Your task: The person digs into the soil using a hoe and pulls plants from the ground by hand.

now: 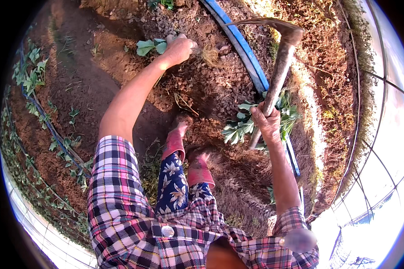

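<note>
My right hand (267, 122) is closed around the wooden handle of a hoe (279, 74), low on the shaft. The hoe's head is up, and its thin metal blade points left above the blue hose. Leafy green plants (237, 129) spread behind and around that hand. Farther forward and left, my left hand (180, 48) is low over the soil with its fingers curled. Broad green leaves (145, 47) show at its left side, and dry, pale roots or grass (210, 55) lie to its right. Whether its fingers grip anything cannot be told.
A flat blue hose (244, 45) runs along the soil bed, passing under the leafy plants. My red boots (201, 171) stand on uneven soil. At the left, thin hoses (55, 134) run among rows of green plants. Pale sheeting with dark lines (387, 134) borders the right.
</note>
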